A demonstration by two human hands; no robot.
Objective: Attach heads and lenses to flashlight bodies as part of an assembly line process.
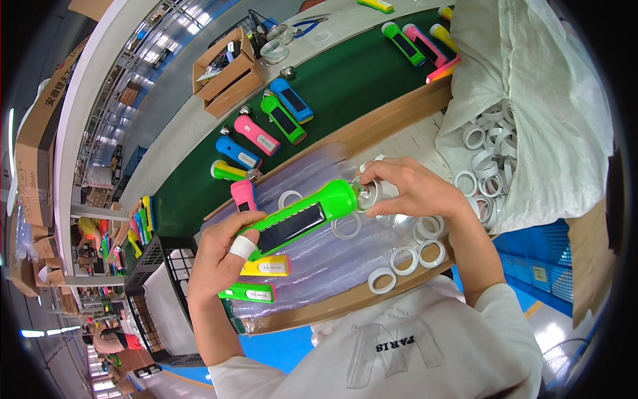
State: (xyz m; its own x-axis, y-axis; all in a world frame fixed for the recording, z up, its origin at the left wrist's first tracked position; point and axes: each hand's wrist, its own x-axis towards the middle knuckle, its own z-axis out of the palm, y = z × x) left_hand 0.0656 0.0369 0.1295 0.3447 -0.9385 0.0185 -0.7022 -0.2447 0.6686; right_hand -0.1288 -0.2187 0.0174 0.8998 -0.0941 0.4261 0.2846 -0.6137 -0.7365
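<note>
Green flashlight [302, 223], left hand [216, 258] gripping it, right hand [413, 187] pinching—perhaps—half-hidden ring [377, 193]

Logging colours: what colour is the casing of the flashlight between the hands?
Flashlight casing: bright green, best in the head view.

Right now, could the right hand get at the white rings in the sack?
Probably yes: the white rings lie exposed at the opening of the sack, with nothing visibly blocking them. The right hand is busy at the end of the held green flashlight, though, and would likely need freeing first.
</note>
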